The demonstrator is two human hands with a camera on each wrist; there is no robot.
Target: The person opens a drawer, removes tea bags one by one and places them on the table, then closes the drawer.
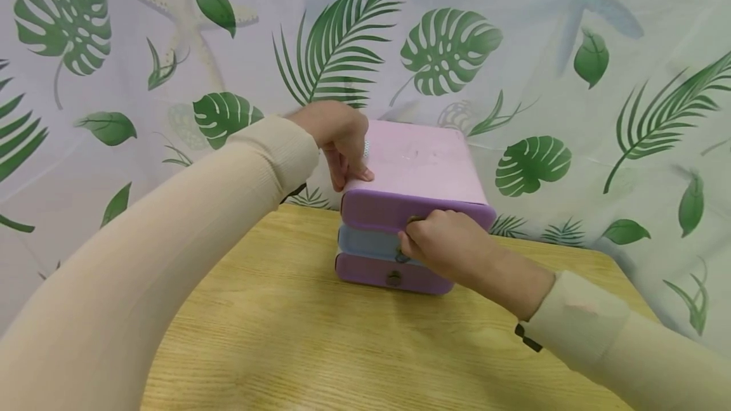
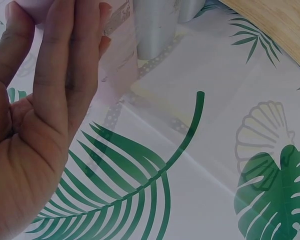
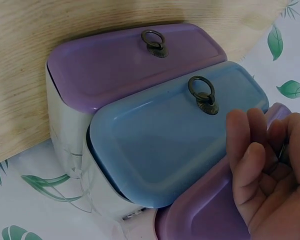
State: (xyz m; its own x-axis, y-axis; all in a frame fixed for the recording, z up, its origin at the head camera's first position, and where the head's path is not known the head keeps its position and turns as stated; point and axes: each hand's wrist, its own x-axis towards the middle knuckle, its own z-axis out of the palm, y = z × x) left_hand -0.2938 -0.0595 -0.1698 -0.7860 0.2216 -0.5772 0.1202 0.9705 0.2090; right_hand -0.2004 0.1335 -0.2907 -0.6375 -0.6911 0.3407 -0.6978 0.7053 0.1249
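A small cabinet with a pale pink top (image 1: 417, 157) stands on the table, with three stacked drawers. The top drawer (image 1: 377, 209) has a purple front, the middle drawer (image 3: 140, 135) a blue one and the bottom drawer (image 3: 110, 65) a purple one. My left hand (image 1: 342, 141) grips the cabinet's upper front left corner, thumb on top and fingers down the side; in the left wrist view, that hand (image 2: 50, 100) is seen from the palm. With curled fingers, my right hand (image 1: 451, 243) pinches the top drawer's ring pull (image 1: 415, 218), mostly hidden by the hand.
Brass ring pulls hang on the middle (image 3: 202, 92) and bottom (image 3: 154, 42) drawers. The wood-grain table (image 1: 274, 335) extends in front of the cabinet. Behind it hangs a white cloth (image 1: 365, 37) printed with green leaves.
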